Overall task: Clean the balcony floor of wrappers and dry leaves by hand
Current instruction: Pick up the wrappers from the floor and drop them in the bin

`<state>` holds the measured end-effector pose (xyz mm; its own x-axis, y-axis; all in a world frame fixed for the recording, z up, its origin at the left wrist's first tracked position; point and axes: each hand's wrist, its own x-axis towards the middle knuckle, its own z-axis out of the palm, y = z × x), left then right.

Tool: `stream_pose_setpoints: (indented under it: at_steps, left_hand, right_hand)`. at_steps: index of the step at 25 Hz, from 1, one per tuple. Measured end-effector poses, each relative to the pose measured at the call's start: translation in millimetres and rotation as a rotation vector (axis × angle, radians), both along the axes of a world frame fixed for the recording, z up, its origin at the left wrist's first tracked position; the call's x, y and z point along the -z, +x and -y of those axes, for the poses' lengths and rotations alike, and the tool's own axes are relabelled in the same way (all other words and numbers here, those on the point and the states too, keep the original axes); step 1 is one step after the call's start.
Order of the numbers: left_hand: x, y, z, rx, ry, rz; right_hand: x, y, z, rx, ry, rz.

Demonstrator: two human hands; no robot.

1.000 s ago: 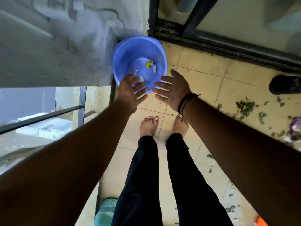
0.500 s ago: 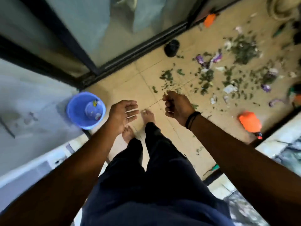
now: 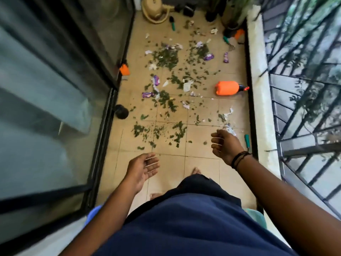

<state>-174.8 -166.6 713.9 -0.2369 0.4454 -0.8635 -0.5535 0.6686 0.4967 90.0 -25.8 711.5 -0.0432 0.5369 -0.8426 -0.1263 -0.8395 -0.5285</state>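
Observation:
Dry green leaves point(image 3: 166, 59) lie scattered over the beige tiled balcony floor point(image 3: 201, 163), with a nearer patch of leaves point(image 3: 178, 133) just ahead of my hands. Purple wrappers point(image 3: 208, 56) and white paper scraps point(image 3: 187, 85) are mixed among them. My left hand point(image 3: 145, 168) hangs palm up with relaxed fingers and holds nothing. My right hand point(image 3: 224, 145) is raised over the floor, fingers loosely curled, nothing visible in it. A sliver of the blue basin point(image 3: 92, 215) shows at the lower left behind my arm.
An orange spray bottle point(image 3: 227, 88) lies on its side near the right ledge point(image 3: 258, 100). A black round object point(image 3: 121, 111) and a small orange thing point(image 3: 124, 69) sit by the sliding glass door point(image 3: 55, 89). Pots and a beige container point(image 3: 155, 10) stand at the far end. Railing on the right.
My view has swung from the blue basin in the corner round to the length of the littered balcony. Both hands have left the basin and now hang empty over the floor.

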Motion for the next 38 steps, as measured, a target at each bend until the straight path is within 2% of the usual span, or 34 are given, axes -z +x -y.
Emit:
stream_pose_setpoints:
  at_steps: [4,10,18,23,26,28,32,34,36,38]
  left_hand:
    - [-0.4,52.1,-62.9,0.242,0.011,-0.083]
    - [15.6,132.9,-140.5,0.414,0.043,-0.204]
    - [56.8,188.2,-224.9,0.809,0.062,-0.274]
    - [126.2,204.3,-304.2,1.015,0.033,-0.354]
    - [211.0,223.9,-353.7,1.094,0.044,-0.399]
    - [281.5,238.1,-381.6,1.146,0.055,-0.443]
    - [485.3,267.0,-437.6,1.125,-0.001,-0.642]
    - [586.8,275.8,-460.1,1.023,-0.025,-0.81]
    - [661.3,276.5,-472.1,0.935,-0.038,-0.979]
    - [726.4,278.8,-474.2,0.828,-0.016,-1.078]
  right_hand:
    - [7.0,70.9,-2.8,0.173,-0.017,0.025]
    - [15.5,147.1,-21.1,0.377,-0.046,0.045]
    - [48.6,168.6,-63.0,0.522,-0.122,0.077]
    - [109.4,165.1,-105.6,0.456,-0.166,0.113]
    - [192.8,166.8,-135.5,0.358,-0.173,0.123]
    - [258.8,174.8,-152.8,0.206,-0.143,0.14]
    - [460.0,234.1,-198.3,-0.451,0.021,0.345]
    - [549.1,273.4,-223.4,-0.664,0.115,0.504]
    - [614.8,304.0,-244.2,-0.689,0.153,0.568]
    - [679.1,322.6,-256.5,-0.588,0.164,0.568]
